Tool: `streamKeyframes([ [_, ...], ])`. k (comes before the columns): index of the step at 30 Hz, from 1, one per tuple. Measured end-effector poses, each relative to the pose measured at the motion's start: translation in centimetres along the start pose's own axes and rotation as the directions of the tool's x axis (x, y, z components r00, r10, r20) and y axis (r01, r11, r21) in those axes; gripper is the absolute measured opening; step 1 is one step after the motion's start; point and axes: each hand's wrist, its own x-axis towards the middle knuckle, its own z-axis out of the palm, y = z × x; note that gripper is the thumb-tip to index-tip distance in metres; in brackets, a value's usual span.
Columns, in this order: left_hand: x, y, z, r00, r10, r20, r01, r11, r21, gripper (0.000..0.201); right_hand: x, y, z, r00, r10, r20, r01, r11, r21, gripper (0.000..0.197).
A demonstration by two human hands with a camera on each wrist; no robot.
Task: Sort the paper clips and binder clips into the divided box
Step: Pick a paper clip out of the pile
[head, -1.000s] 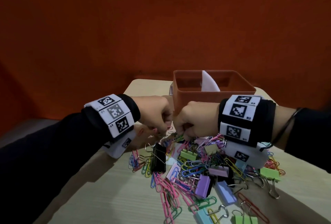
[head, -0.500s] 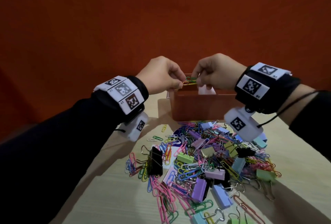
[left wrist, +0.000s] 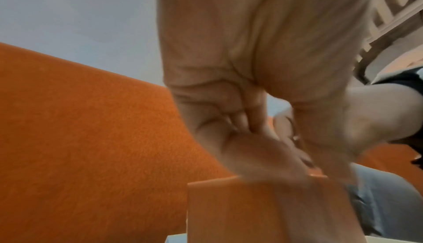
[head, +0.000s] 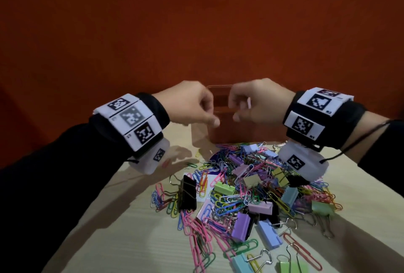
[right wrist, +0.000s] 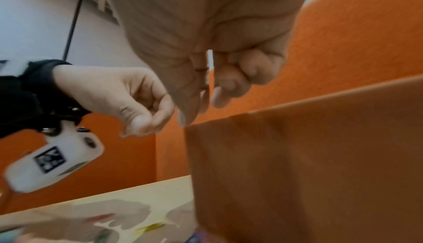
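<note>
The orange divided box (head: 222, 135) stands at the back of the table, its white divider (head: 249, 103) just showing behind my right hand. My left hand (head: 211, 113) and right hand (head: 235, 109) hover over its near rim, a small gap between them. In the right wrist view the right hand (right wrist: 199, 106) hangs with loose fingers and holds nothing. There the left hand (right wrist: 146, 120) has its fingers curled toward the thumb, with nothing visible in them. The mixed pile of coloured paper clips and binder clips (head: 251, 189) lies in front of the box. The box's inside is hidden.
A black binder clip (head: 187, 192) lies at the pile's left edge, and pink paper clips (head: 196, 235) trail toward me. Bare wooden table (head: 131, 240) shows at the left and front. An orange wall (head: 196, 21) rises right behind the box.
Both hands rose from the pile to the box rim, pinching paper clips between them. Now the hands have drawn apart and the clips are gone from their fingers.
</note>
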Motion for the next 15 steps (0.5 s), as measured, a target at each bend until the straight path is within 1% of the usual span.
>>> streamKeyframes([
  [1, -0.7, 0.0, 0.0, 0.987, -0.042, 0.154, 0.042, 0.999, 0.0, 0.028, -0.6, -0.5, 0.3, 0.997, -0.028, 0.073, 0.027, 0.999, 0.022, 0.02],
  [2, -1.4, -0.1, 0.1, 0.949, -0.092, 0.302, 0.093, 0.996, 0.01, 0.031, -1.1, -1.1, 0.6, 0.984, -0.055, 0.17, 0.048, 0.998, 0.046, 0.019],
  [3, -1.9, -0.1, 0.2, 0.898, -0.141, 0.416, 0.137, 0.99, 0.038, 0.034, -1.6, -1.5, 0.9, 0.957, -0.079, 0.278, 0.064, 0.996, 0.065, 0.018],
  [4, -2.3, -0.2, 0.4, 0.853, -0.179, 0.49, 0.163, 0.984, 0.075, 0.037, -2.0, -1.9, 1.3, 0.92, -0.097, 0.381, 0.076, 0.995, 0.071, 0.02],
  [5, -2.6, -0.2, 0.5, 0.821, -0.205, 0.533, 0.174, 0.979, 0.11, 0.039, -2.2, -2.1, 1.7, 0.879, -0.102, 0.465, 0.084, 0.995, 0.059, 0.022],
  [6, -2.7, -0.3, 0.7, 0.799, -0.224, 0.558, 0.178, 0.974, 0.137, 0.042, -2.4, -2.3, 2.1, 0.845, -0.094, 0.526, 0.091, 0.995, 0.032, 0.024],
  [7, -2.7, -0.3, 0.8, 0.78, -0.241, 0.577, 0.182, 0.97, 0.159, 0.045, -2.4, -2.5, 2.4, 0.821, -0.082, 0.564, 0.098, 0.995, 0.001, 0.027],
  [8, -2.7, -0.4, 0.8, 0.761, -0.257, 0.596, 0.187, 0.966, 0.178, 0.046, -2.5, -2.6, 2.6, 0.809, -0.075, 0.584, 0.111, 0.993, -0.026, 0.03],
  [11, -2.9, -0.5, 1.0, 0.709, -0.286, 0.644, 0.198, 0.958, 0.208, 0.042, -2.3, -2.6, 2.8, 0.8, -0.068, 0.597, 0.149, 0.985, -0.088, 0.033],
  [15, -2.9, -0.8, 1.4, 0.691, -0.262, 0.673, 0.173, 0.965, 0.198, 0.032, -2.2, -2.4, 2.9, 0.783, -0.055, 0.619, 0.17, 0.977, -0.129, 0.032],
])
